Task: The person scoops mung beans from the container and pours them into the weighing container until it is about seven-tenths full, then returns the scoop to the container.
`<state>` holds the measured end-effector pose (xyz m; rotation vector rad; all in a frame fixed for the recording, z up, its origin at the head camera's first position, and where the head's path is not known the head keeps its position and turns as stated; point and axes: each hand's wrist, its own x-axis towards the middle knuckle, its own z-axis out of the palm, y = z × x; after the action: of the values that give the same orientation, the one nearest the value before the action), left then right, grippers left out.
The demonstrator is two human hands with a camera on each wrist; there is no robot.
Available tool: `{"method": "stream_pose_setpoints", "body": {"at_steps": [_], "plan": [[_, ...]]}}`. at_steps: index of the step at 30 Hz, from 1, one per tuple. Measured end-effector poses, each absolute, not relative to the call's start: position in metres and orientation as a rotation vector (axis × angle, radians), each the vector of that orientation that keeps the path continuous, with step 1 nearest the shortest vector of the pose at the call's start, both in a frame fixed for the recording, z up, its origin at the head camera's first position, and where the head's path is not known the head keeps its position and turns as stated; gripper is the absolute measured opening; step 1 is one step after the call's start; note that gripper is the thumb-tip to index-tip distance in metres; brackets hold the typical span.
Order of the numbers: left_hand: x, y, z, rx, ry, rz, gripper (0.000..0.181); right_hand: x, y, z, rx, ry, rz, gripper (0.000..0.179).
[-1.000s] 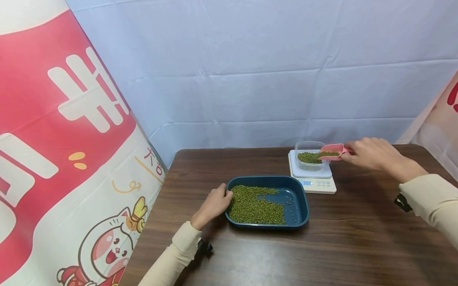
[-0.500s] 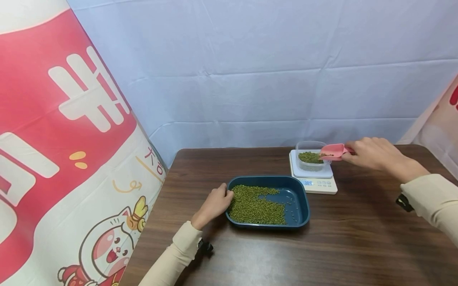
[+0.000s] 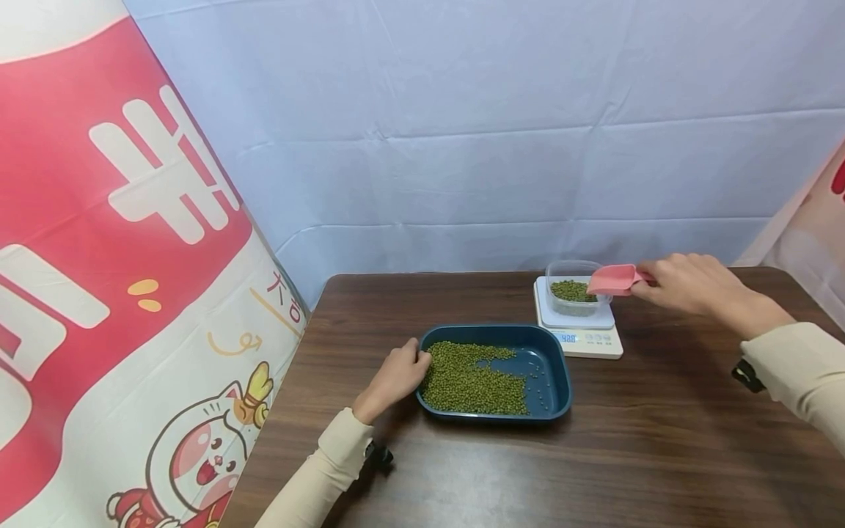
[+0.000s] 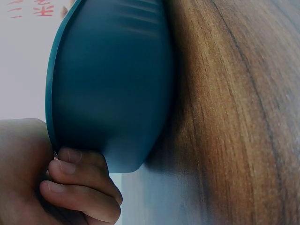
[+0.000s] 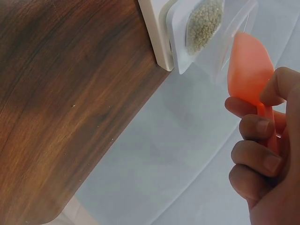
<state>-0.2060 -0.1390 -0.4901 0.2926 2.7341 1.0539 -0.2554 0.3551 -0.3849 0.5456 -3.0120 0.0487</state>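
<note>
My right hand (image 3: pixel 686 282) grips the handle of a pink scoop (image 3: pixel 614 280), its fingers curled around it in the right wrist view. The scoop is tilted, its lip over the right rim of a clear plastic container (image 3: pixel 573 310), and no beans show in it. Green mung beans (image 3: pixel 569 291) lie in that container, which stands on a white digital kitchen scale (image 3: pixel 597 347). With thumb and curled fingers, my left hand (image 3: pixel 396 372) holds the left rim of a dark blue tray (image 3: pixel 557 374). More mung beans (image 3: pixel 469 381) cover most of the tray's floor.
The brown wooden table (image 3: pixel 634 455) ends just behind the scale, at a pale cloth backdrop (image 3: pixel 462 147). To the left hangs a printed red and white banner (image 3: pixel 79 183). The tray sits in front and to the left of the scale.
The beans in the scoop have slid out into the clear container as the scoop tipped further. Digits on the scale's display have changed. My left hand and the tray have stayed in place.
</note>
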Motion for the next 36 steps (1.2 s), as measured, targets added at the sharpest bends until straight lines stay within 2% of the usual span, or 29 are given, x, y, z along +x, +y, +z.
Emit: {"method": "stream_pose_setpoints", "body": {"at_steps": [17,28,33,36], "plan": [[-0.205,-0.14,-0.49,0.302,2.702,1.071,0.026,-0.251,0.349,-0.384,0.571,-2.972,0.047,0.025],[-0.206,-0.14,-0.491,0.297,2.711,1.065,0.025,-0.235,0.327,-0.377,0.654,-2.905,0.113,0.015],[-0.206,-0.14,-0.49,0.299,2.712,1.063,0.026,-0.225,0.315,-0.376,0.738,-2.843,0.124,0.02],[-0.206,-0.14,-0.49,0.304,2.703,1.074,0.026,-0.219,0.308,-0.376,0.782,-2.823,0.113,0.011]]}}
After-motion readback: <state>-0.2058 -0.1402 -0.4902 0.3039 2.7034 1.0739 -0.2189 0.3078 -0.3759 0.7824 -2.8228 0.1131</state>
